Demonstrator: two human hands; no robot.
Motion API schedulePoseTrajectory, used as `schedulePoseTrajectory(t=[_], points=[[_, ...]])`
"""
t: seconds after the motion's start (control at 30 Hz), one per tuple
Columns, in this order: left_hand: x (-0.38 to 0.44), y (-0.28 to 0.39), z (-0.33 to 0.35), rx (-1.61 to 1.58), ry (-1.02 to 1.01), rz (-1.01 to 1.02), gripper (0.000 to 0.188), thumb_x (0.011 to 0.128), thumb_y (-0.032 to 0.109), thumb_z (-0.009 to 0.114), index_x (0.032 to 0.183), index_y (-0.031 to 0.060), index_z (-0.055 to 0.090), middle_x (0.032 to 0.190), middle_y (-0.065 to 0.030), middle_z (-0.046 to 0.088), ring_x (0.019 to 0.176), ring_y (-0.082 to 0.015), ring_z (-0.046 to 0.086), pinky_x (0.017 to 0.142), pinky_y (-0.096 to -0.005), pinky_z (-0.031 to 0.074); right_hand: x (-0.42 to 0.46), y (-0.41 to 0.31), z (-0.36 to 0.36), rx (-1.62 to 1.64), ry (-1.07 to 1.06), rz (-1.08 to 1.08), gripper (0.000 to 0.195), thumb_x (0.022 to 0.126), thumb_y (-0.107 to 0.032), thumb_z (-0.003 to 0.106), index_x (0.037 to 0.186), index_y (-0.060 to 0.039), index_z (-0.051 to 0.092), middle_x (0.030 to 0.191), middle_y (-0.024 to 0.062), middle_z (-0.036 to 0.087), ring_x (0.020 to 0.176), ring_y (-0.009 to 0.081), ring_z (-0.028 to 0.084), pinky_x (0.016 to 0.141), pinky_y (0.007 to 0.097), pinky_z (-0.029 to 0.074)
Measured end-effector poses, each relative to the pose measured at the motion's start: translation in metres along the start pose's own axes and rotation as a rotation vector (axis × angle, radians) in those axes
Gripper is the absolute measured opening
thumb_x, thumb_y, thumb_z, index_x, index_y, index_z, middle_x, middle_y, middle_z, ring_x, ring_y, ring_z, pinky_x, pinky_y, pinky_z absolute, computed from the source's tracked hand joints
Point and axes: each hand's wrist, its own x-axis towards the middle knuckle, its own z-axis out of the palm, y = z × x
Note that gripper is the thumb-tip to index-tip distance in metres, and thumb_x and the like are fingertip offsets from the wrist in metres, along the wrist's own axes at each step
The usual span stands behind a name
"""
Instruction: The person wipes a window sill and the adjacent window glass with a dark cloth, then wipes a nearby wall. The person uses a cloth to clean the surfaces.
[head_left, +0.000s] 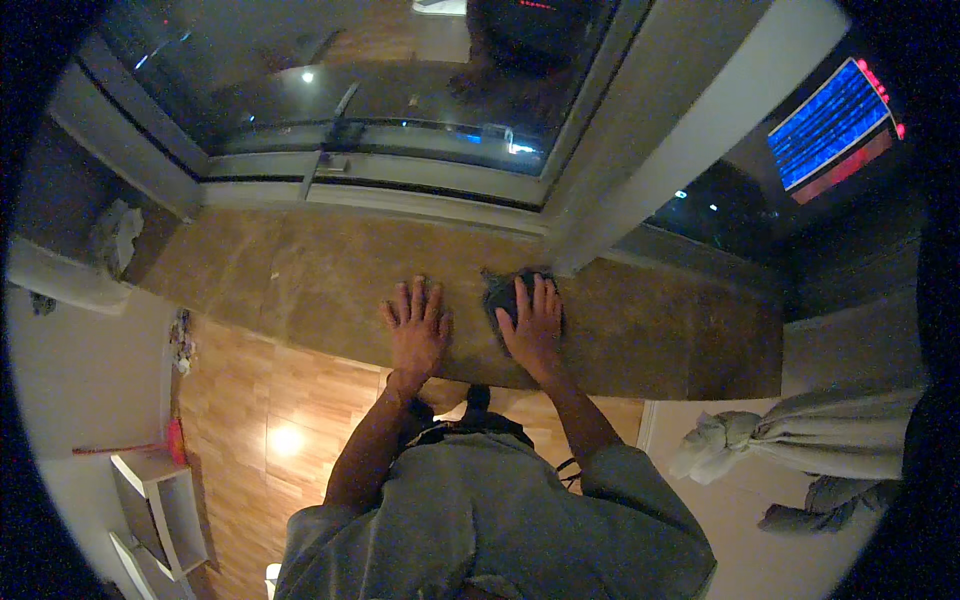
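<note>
My left hand (417, 330) rests palm down on the brown stone-like window sill (322, 277), its fingers apart and nothing in it. To its right, my right hand (534, 330) presses a bunched dark cloth (501, 294) against the sill near the window frame. Parts of the cloth stick out past my fingers on the left and at the top; the rest is hidden under my palm.
Behind the sill stands a large window (420, 97) with a light frame and a handle (334, 163). A knotted light curtain (750, 435) hangs at the right. At lower left, a white shelf unit (169, 517) stands by the wood-look floor (247, 390).
</note>
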Motion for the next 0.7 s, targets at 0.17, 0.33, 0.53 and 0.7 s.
schedulePoseTrajectory(t=[0.17, 0.33, 0.53, 0.7], points=[[0.007, 0.008, -0.006, -0.019, -0.045, 0.010, 0.056, 0.104, 0.038, 0.055, 0.155, 0.0151, 0.051, 0.167, -0.0163, 0.038, 0.155, -0.0466, 0.028, 0.122, -0.0718, 0.014, 0.005, -0.001, 0.004, 0.002, 0.046, -0.046, 0.068, 0.099, -0.039, 0.068, 0.150, 0.0003, 0.049, 0.155, 0.0330, 0.043, 0.143, 0.0547, 0.040, 0.118, 0.0606, 0.034], [0.002, 0.003, -0.003, 0.034, -0.025, -0.017, 0.056, 0.105, 0.038, 0.054, 0.156, 0.0161, 0.049, 0.168, -0.0152, 0.036, 0.155, -0.0460, 0.028, 0.122, -0.0711, 0.015, 0.036, -0.008, 0.018, 0.030, 0.039, -0.110, 0.068, 0.097, -0.038, 0.069, 0.150, 0.0009, 0.049, 0.154, 0.0352, 0.042, 0.142, 0.0553, 0.040, 0.118, 0.0621, 0.034], [0.002, 0.003, -0.001, 0.022, -0.061, -0.031, 0.059, 0.103, 0.039, 0.057, 0.157, 0.0174, 0.048, 0.169, -0.0153, 0.035, 0.156, -0.0448, 0.026, 0.121, -0.0729, 0.015, 0.051, -0.012, 0.046, -0.137, 0.108, 0.058, 0.071, 0.101, -0.046, 0.061, 0.153, -0.0004, 0.045, 0.158, 0.0338, 0.038, 0.147, 0.0537, 0.034, 0.121, 0.0632, 0.029], [-0.003, 0.005, 0.003, 0.001, -0.040, -0.031, 0.059, 0.103, 0.040, 0.057, 0.157, 0.0174, 0.048, 0.168, -0.0155, 0.035, 0.156, -0.0450, 0.025, 0.121, -0.0738, 0.014, 0.065, -0.029, 0.049, -0.049, -0.033, 0.124, 0.075, 0.102, -0.050, 0.058, 0.158, -0.0030, 0.040, 0.164, 0.0355, 0.031, 0.153, 0.0543, 0.026, 0.123, 0.0673, 0.022]])
